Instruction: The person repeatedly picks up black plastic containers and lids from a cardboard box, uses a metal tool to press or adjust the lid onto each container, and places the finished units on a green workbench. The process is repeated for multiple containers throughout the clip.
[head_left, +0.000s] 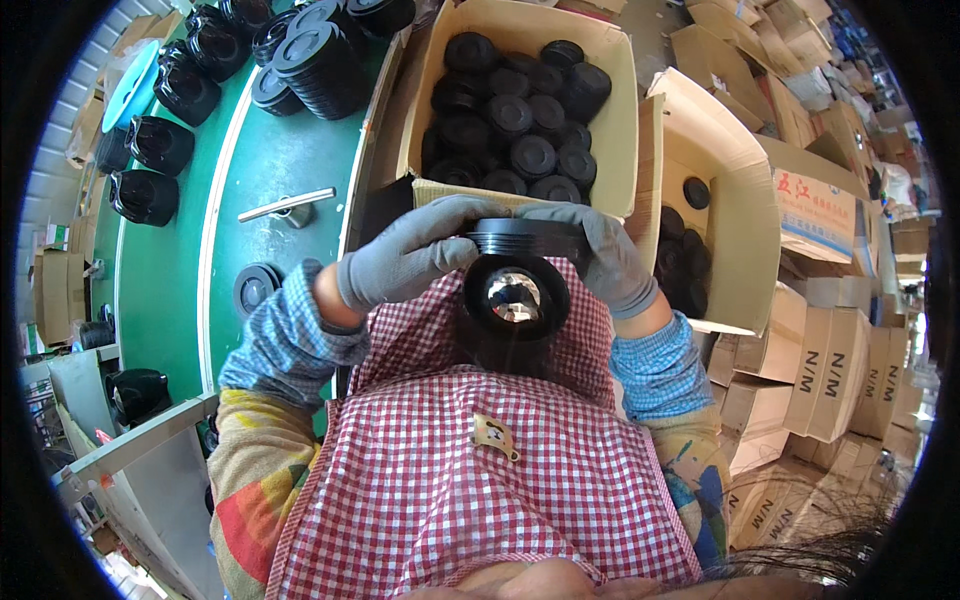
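Note:
Both my hands wear grey gloves and hold one black round part (517, 290) close to my chest, over a red checked apron. The part has a ribbed black rim on top and a shiny silver reflector facing me. My left hand (410, 255) grips its upper left edge. My right hand (607, 258) grips its upper right edge. Just beyond my hands an open cardboard box (620, 120) holds several black round parts of the same kind.
A green conveyor belt (280, 160) runs along my left, carrying stacks of black round parts (320, 60), black housings (160, 145) and a metal tool (288, 205). A second open box (735, 190) with black parts stands at right, beside stacked closed cartons (830, 370).

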